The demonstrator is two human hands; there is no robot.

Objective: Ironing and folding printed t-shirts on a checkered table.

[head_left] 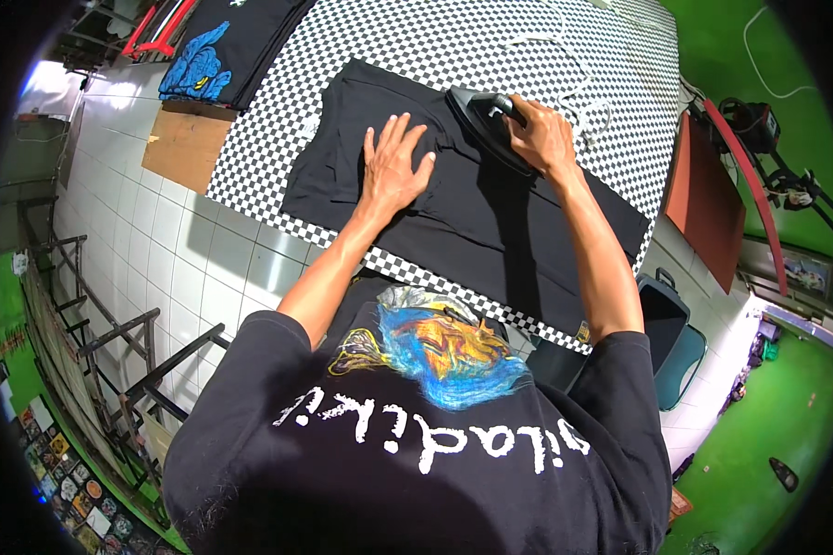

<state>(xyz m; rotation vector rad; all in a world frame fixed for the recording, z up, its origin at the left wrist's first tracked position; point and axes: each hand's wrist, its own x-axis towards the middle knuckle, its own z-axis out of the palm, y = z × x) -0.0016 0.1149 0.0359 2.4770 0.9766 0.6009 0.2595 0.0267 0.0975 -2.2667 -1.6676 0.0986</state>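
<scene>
A black shirt [453, 224] lies folded across a table covered in black-and-white checks. My left hand [395, 166] rests flat on its left part, fingers spread over the cloth. Wrapped round the handle of a dark clothes iron [487, 129] are the fingers of my right hand [540, 139]. The iron sits over the shirt's far edge, its soleplate hidden from view. Between my forearms the shirt shows some creases, and a dark shadow falls across it.
The checkered table [611, 55] stretches away beyond the shirt, with a white cord [574, 88] on it. Black garments with a blue print [197, 67] lie at the far left. A dark metal frame [148, 361] stands left; a teal chair [683, 365] stands right.
</scene>
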